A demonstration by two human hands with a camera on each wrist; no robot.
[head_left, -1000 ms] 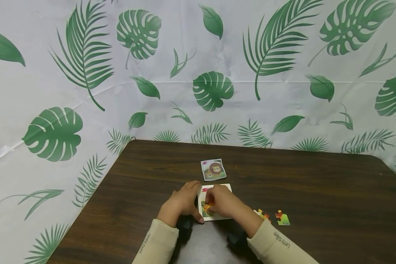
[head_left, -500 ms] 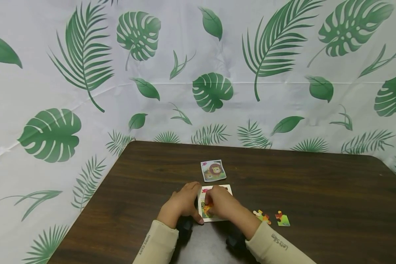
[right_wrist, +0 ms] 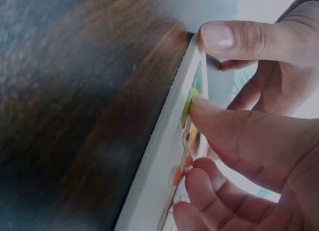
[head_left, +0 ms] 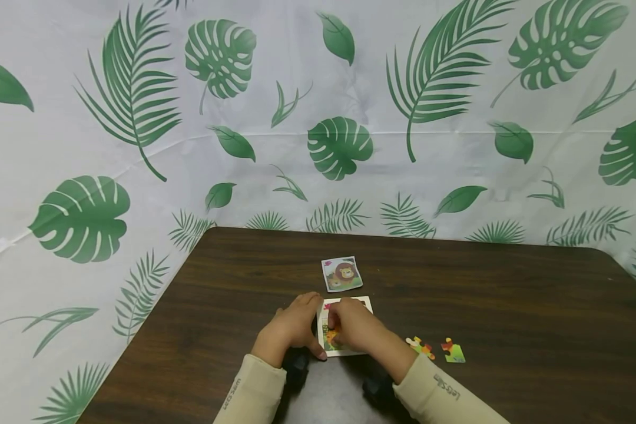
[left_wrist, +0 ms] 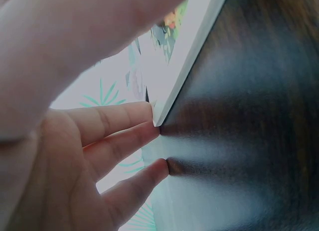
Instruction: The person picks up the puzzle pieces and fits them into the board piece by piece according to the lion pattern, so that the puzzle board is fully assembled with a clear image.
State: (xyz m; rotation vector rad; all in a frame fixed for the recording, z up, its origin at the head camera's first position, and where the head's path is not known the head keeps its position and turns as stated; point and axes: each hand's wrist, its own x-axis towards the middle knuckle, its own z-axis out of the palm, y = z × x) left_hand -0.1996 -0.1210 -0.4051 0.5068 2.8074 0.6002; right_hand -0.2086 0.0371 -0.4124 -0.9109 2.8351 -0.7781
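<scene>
A small white-rimmed jigsaw board point(head_left: 320, 330) with an animal picture lies on the dark wooden table. My left hand point(head_left: 294, 324) steadies its left side, thumb at the near corner. In the left wrist view two straight fingertips touch the far corner; another finger rests on the tabletop. My right hand point(head_left: 356, 324) is over the board, hiding much of the picture. Close up in the right wrist view, its thumb presses a green-edged puzzle piece point(right_wrist: 187, 111) at the recess edge, with the other fingers curled beside it. The far side of that piece is hidden.
Behind the board lies a square picture card point(head_left: 341, 274) with a lion. To the right are loose puzzle pieces, one orange and white point(head_left: 421, 347), one red and green point(head_left: 453, 351). A leaf-print cloth point(head_left: 339, 206) hangs behind the table.
The right hand shifts very slightly left over the board. The left hand, card and loose pieces stay in place; the head view drifts a little.
</scene>
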